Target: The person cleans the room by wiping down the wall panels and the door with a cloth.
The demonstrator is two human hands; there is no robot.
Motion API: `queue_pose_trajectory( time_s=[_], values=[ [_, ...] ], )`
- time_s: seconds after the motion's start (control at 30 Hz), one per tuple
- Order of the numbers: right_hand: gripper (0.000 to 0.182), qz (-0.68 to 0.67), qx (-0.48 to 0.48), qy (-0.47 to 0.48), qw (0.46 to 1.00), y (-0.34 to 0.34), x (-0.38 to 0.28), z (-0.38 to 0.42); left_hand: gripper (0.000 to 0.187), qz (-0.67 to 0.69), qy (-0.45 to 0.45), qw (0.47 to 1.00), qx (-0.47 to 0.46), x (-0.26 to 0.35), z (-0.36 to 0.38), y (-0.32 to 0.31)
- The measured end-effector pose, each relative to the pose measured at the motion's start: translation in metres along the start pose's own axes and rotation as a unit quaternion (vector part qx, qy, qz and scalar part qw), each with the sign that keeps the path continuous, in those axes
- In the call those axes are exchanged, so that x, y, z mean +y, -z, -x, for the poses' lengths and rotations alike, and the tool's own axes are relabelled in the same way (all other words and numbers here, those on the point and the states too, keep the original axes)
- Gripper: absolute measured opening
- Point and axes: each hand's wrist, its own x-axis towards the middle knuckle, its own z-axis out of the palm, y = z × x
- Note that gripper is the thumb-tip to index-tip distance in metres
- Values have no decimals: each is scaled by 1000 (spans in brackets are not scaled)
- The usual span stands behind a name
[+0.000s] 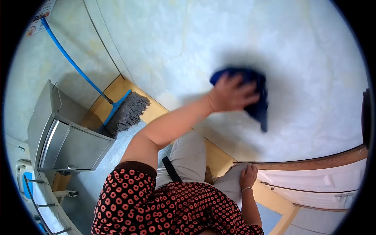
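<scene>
A dark blue cloth lies against the pale marbled wall, one corner hanging down. My left hand presses it to the wall with fingers spread over it. Hand and cloth are both smeared by motion. Lower down, my right hand, with a bracelet at the wrist, rests on my knee in light grey trousers. Its fingers lie over the knee and hold nothing.
On the left, a mop with a blue handle leans against the wall by a metal cabinet. A bed rail stands at lower left. A white door and wooden trim are at right.
</scene>
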Motion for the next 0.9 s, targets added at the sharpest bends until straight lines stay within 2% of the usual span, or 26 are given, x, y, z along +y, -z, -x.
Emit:
queue_pose_trajectory(
  time_s=[0.03, 0.07, 0.1, 0.13, 0.2, 0.27, 0.33, 0.4, 0.43, 0.47, 0.53, 0.6, 0.67, 0.73, 0.77, 0.87, 0.9],
  values=[
    [24, -1, -2, 4, 1000, -1, 2, -1, 33, -8, -66, 997, -41, 22, 16, -3],
    [24, 1, 2, 5, 1000, 2, 1, -3, 41, 23, -136, 986, -94, 40, 51, -16],
    [23, -6, -7, 1, 1000, 4, -4, -4, 41, 117, -157, 939, -284, 55, 72, -23],
    [22, -14, -13, -5, 1000, 6, -8, -5, 41, 203, -172, 847, -461, 66, 85, -28],
    [22, 0, 4, 0, 1000, 7, -8, -5, 44, 255, -230, 826, -447, 72, 94, -30],
    [20, 12, 16, 7, 1000, 6, -6, -2, 44, 326, -178, 808, -457, 79, 116, -51],
    [21, 3, 17, 4, 1000, 10, -4, -2, 44, 334, -136, 734, -576, 70, 55, -26],
    [23, 10, 10, 3, 1000, 13, -6, -1, 41, 262, -236, 851, -388, 60, 56, -25],
    [21, 3, 29, 13, 999, 12, -5, -1, 38, 233, -234, 921, -206, 59, 53, -33],
    [21, 3, 43, 17, 999, 10, -4, 0, 38, 223, -241, 923, -200, 51, 35, -34],
    [19, 9, 31, 25, 999, 4, -1, -1, 39, 198, -224, 952, -59, 33, -21, -17],
    [19, 5, 41, 27, 999, 5, -2, -1, 33, 120, -251, 955, -100, -2, -84, 13],
    [18, -3, 50, 27, 998, 5, -1, -1, 35, 33, -206, 975, -77, -33, -138, 29],
    [18, -6, 25, 17, 1000, 5, 4, 1, 39, 4, -119, 993, -9, -65, -200, 64],
    [24, 12, 25, 27, 999, 1, 8, 2, 40, 0, -97, 994, 49, -86, -223, 71],
    [23, 40, 64, 42, 996, -7, 13, 4, 38, -54, -11, 975, 217, -137, -282, 96],
    [24, 6, 28, 29, 999, -2, 12, 3, 41, -71, 42, 963, 256, -157, -297, 95]
  ],
)
